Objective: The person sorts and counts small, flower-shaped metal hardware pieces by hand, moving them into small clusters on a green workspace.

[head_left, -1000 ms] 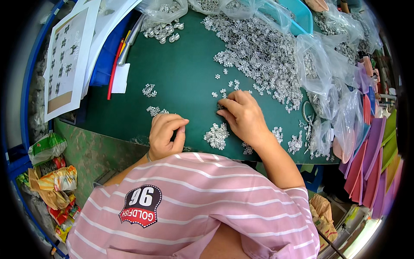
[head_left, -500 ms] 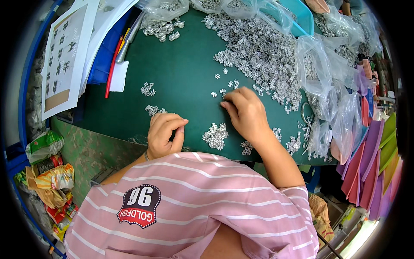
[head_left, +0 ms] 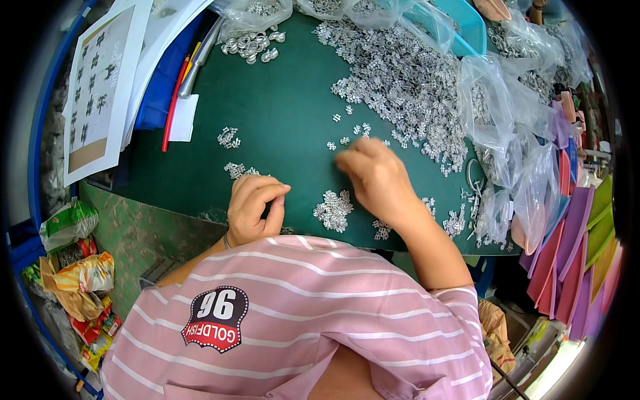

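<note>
My left hand [head_left: 255, 208] rests at the table's near edge, its fingers curled loosely toward the thumb; whatever may lie inside is hidden. It partly covers a small cluster of metal pieces [head_left: 235, 170]. Slightly smeared by motion, my right hand [head_left: 377, 177] hovers over the table with fingers drawn together; anything between the tips is too small to make out. Just beyond it lie several loose silver metal pieces [head_left: 361, 129]. Between my hands, nearer me, is a heap of the same small openwork pieces [head_left: 333, 211]. Another small cluster [head_left: 229, 138] sits farther left.
A large spread of metal pieces [head_left: 407, 80] covers the table's far right, beside clear plastic bags [head_left: 487, 100] and a turquoise basket [head_left: 470, 30]. Silver rings [head_left: 248, 47] lie at the back. On the left are a red pencil [head_left: 175, 107] and a printed sheet [head_left: 100, 87].
My right hand has shifted slightly toward me and left, uncovering a little more of the loose pieces. The left hand stays in place.
</note>
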Tool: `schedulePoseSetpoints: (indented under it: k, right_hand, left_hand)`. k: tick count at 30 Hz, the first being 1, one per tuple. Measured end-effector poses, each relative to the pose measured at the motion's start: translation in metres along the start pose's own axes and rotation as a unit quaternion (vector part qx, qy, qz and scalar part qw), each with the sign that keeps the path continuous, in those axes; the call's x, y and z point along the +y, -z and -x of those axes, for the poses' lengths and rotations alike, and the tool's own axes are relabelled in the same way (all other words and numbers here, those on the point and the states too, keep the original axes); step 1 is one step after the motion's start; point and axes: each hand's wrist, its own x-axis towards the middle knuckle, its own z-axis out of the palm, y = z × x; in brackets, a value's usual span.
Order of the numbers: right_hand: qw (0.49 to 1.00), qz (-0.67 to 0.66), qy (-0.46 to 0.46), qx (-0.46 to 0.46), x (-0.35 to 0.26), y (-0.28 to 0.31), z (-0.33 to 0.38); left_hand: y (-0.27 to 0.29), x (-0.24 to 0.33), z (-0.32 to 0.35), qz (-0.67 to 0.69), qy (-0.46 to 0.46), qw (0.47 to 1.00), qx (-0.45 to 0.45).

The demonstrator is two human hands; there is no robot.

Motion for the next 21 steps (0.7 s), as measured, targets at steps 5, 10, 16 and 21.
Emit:
schedulePoseSetpoints:
  k: [5, 10, 16, 21]
  right_hand:
    - [0.993, 0.075, 0.024, 0.090, 0.024, -0.014, -0.014]
    - [0.989, -0.107, -0.010, -0.105, 0.008, 0.006, 0.000]
    - [1.000, -0.009, 0.022, -0.011, 0.006, -0.005, -0.010]
    - [0.992, 0.109, 0.051, 0.027, 0.014, -0.022, -0.018]
  left_hand:
    - [0.000, 0.003, -0.003, 0.002, 0.010, 1.000, 0.007]
    - [0.000, 0.003, 0.001, 0.006, 0.018, 1.000, 0.013]
    - [-0.002, 0.003, -0.002, 0.010, 0.016, 1.000, 0.015]
    - [-0.001, 0.004, -0.003, 0.005, 0.016, 1.000, 0.016]
